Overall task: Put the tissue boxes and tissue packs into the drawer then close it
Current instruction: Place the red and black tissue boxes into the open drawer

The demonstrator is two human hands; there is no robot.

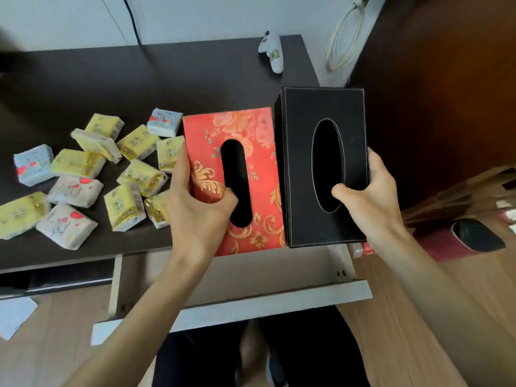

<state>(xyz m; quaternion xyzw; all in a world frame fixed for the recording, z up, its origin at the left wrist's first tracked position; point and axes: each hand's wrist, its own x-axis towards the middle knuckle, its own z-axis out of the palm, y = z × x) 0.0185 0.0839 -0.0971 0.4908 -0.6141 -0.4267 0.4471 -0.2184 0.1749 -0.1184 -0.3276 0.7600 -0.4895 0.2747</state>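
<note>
Above the open pale wooden drawer (279,275), two tissue boxes are held side by side, and this drawer is my landmark. The left hand (201,208) grips the red box with gold flower pattern (259,163): its thumb is hooked into the dark oval slot and its fingers (178,169) wrap the box's left edge. The right hand (371,196) grips the black box with light stitching (304,163) in the same way, thumb in the slot and fingers on its right side.

To do this step well, I think both boxes should go down flat and together toward the back of the drawer, so that space stays in front for the packs. The thumbs should come out of the slots only when each box rests on the drawer bottom.

The small yellow, blue and white tissue packs (83,174) lie scattered on the dark surface (195,68), left of the drawer.
</note>
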